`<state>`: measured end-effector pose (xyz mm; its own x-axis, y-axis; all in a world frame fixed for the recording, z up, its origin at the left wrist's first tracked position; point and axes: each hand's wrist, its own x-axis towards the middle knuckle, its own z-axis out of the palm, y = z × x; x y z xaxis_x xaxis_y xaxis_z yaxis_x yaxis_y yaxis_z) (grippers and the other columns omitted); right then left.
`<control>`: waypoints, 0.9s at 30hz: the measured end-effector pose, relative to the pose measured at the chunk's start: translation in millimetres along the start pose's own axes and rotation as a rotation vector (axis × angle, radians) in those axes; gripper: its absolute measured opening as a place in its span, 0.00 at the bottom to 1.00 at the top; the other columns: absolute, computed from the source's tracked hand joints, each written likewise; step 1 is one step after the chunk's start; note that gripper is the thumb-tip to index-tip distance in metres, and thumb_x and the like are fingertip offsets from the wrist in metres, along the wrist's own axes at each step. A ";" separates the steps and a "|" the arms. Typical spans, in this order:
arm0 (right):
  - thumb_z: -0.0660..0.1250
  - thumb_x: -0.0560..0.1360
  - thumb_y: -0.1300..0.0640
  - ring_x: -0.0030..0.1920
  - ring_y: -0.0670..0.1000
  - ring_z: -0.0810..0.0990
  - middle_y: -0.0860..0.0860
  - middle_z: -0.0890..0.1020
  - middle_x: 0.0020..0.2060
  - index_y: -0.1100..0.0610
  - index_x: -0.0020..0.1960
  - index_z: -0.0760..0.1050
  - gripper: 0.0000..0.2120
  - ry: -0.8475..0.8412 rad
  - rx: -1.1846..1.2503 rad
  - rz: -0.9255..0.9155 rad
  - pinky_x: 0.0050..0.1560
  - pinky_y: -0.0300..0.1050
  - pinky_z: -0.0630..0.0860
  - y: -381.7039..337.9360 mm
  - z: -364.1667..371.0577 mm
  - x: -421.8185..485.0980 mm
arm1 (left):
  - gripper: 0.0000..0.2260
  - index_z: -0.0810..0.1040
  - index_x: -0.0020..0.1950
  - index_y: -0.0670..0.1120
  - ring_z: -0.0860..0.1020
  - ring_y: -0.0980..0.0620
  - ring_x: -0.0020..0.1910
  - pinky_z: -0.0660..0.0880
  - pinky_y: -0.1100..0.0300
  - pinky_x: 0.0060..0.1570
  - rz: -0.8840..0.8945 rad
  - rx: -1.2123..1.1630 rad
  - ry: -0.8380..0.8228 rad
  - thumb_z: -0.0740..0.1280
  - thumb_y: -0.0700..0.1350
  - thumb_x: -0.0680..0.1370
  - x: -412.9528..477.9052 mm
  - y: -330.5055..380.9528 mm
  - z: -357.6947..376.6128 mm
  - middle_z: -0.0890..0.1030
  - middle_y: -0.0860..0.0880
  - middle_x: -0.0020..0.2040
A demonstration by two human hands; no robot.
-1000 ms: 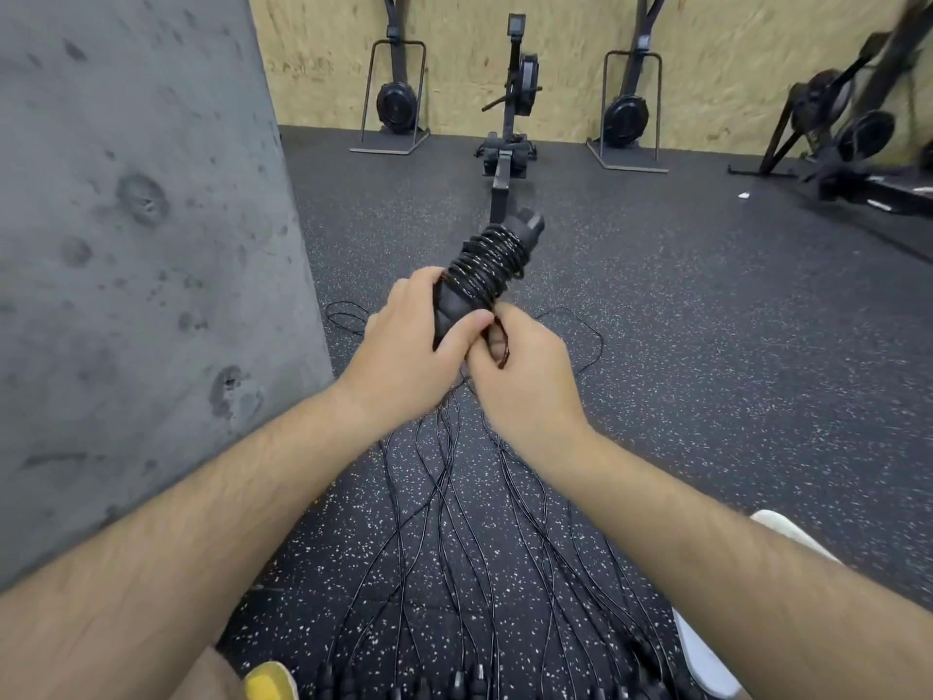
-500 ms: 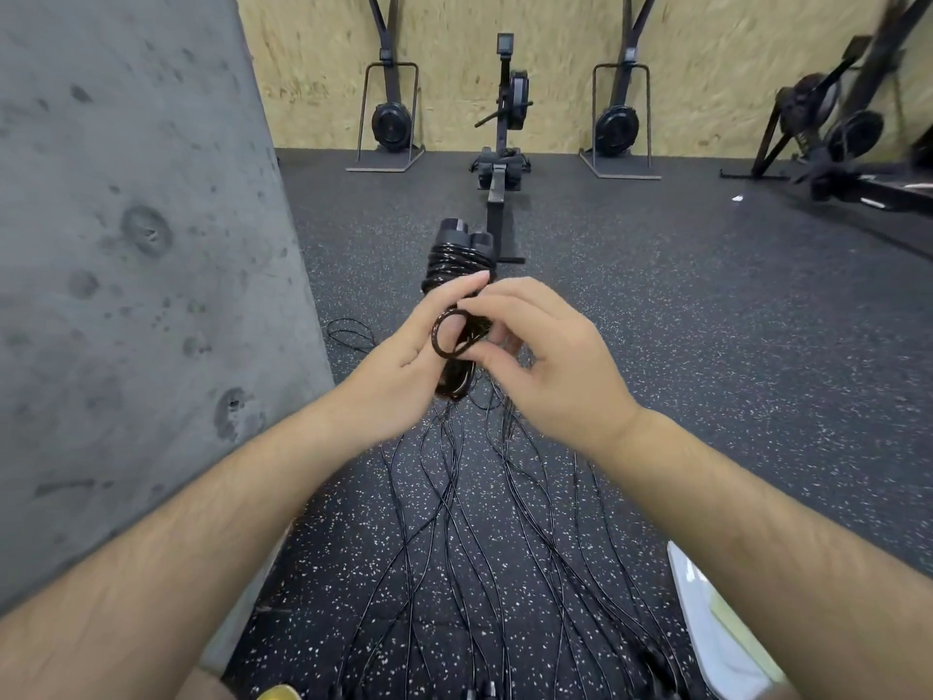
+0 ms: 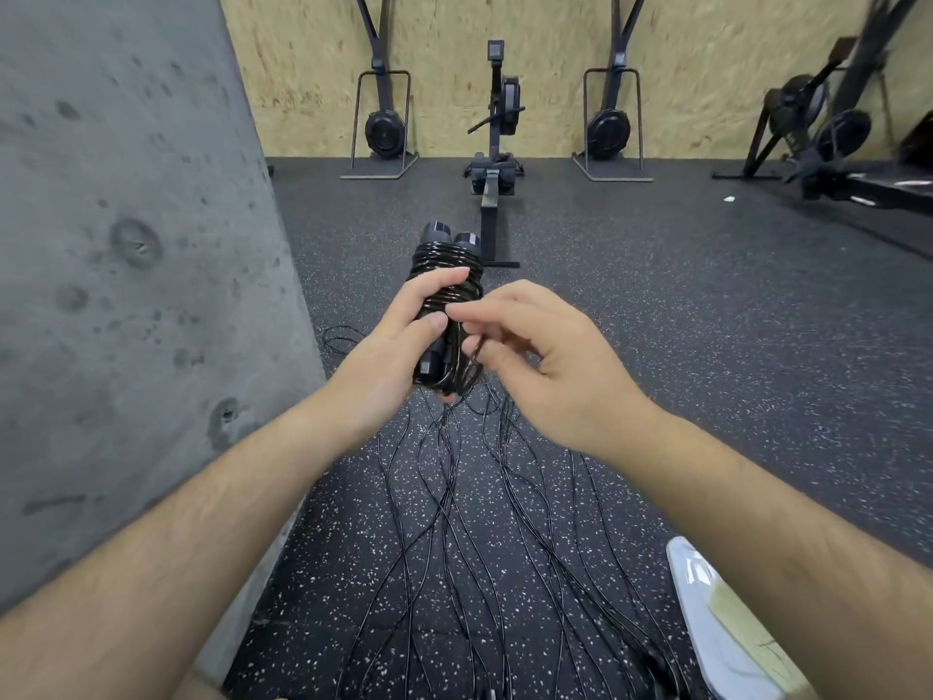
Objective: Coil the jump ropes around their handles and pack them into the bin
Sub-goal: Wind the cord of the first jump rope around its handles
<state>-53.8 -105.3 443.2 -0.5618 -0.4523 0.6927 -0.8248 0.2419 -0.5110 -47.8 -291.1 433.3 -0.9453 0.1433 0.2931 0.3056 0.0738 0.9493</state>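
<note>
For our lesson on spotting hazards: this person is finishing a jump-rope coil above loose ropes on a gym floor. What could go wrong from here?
1. The left hand grips the coiled rope bundle while the right hand pinches only a last loop; if it slips, the coil may spring loose.
2. The loose ropes cross each other on the floor and may tangle when lifted.
3. They lie beside the shoe, a likely trip risk.

Speckled rubber floor [image 3: 656, 346], plywood wall [image 3: 555, 42]
</note>
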 end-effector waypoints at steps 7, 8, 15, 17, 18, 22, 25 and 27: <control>0.69 0.74 0.68 0.63 0.49 0.77 0.54 0.77 0.62 0.64 0.67 0.76 0.21 -0.027 0.003 -0.037 0.64 0.46 0.76 -2.8 4.6 -5.7 | 0.19 0.73 0.68 0.66 0.79 0.43 0.63 0.73 0.31 0.63 -0.023 -0.005 0.014 0.62 0.54 0.78 -3.8 3.6 5.2 0.76 0.51 0.70; 0.71 0.73 0.65 0.67 0.49 0.74 0.54 0.75 0.65 0.64 0.69 0.74 0.24 -0.066 -0.053 -0.068 0.67 0.47 0.73 -1.6 4.4 -6.9 | 0.19 0.74 0.68 0.66 0.79 0.44 0.63 0.73 0.31 0.65 -0.032 -0.028 0.021 0.63 0.54 0.77 -3.8 4.6 5.4 0.77 0.52 0.69; 0.74 0.76 0.55 0.73 0.55 0.67 0.58 0.70 0.72 0.64 0.73 0.69 0.30 -0.162 -0.337 -0.225 0.74 0.51 0.64 7.2 2.2 -0.8 | 0.17 0.73 0.70 0.59 0.78 0.49 0.65 0.71 0.36 0.68 -0.058 -0.149 0.038 0.57 0.43 0.85 -4.1 8.9 6.0 0.79 0.51 0.67; 0.74 0.75 0.52 0.73 0.56 0.67 0.59 0.69 0.72 0.65 0.74 0.68 0.33 -0.193 -0.393 -0.247 0.74 0.51 0.64 7.8 1.2 0.4 | 0.18 0.73 0.71 0.58 0.79 0.50 0.64 0.71 0.40 0.68 -0.062 -0.162 0.042 0.55 0.41 0.86 -4.5 8.8 6.0 0.80 0.51 0.66; 0.75 0.75 0.52 0.72 0.56 0.67 0.59 0.69 0.72 0.65 0.73 0.68 0.33 -0.192 -0.417 -0.263 0.73 0.52 0.64 7.9 2.1 0.8 | 0.18 0.73 0.70 0.58 0.79 0.50 0.65 0.72 0.42 0.68 -0.059 -0.162 0.040 0.55 0.41 0.86 -4.6 8.4 5.5 0.80 0.51 0.66; 0.72 0.75 0.57 0.69 0.59 0.71 0.62 0.72 0.68 0.68 0.71 0.70 0.29 -0.103 -0.433 -0.320 0.71 0.53 0.68 7.6 10.6 0.7 | 0.18 0.73 0.70 0.57 0.79 0.51 0.57 0.79 0.57 0.51 -0.051 -0.197 0.033 0.54 0.39 0.86 -4.6 10.6 6.4 0.81 0.50 0.62; 0.71 0.74 0.63 0.68 0.58 0.73 0.61 0.74 0.66 0.69 0.70 0.71 0.26 -0.008 -0.312 -0.294 0.69 0.53 0.70 4.4 11.1 -1.2 | 0.18 0.71 0.71 0.56 0.80 0.50 0.50 0.75 0.53 0.44 -0.043 -0.228 0.037 0.54 0.40 0.86 -3.7 11.9 4.3 0.83 0.51 0.55; 0.71 0.76 0.65 0.66 0.54 0.74 0.59 0.75 0.65 0.68 0.70 0.71 0.25 0.047 -0.192 -0.210 0.67 0.51 0.73 3.9 8.4 -2.2 | 0.18 0.70 0.72 0.56 0.80 0.46 0.48 0.76 0.53 0.40 -0.022 -0.238 0.049 0.52 0.40 0.86 -2.2 12.1 -0.9 0.82 0.46 0.55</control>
<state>-55.3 -110.6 435.4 -0.3764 -0.4703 0.7982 -0.9177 0.3071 -0.2518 -42.0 -291.4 444.3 -0.9575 0.0962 0.2720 0.2549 -0.1592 0.9538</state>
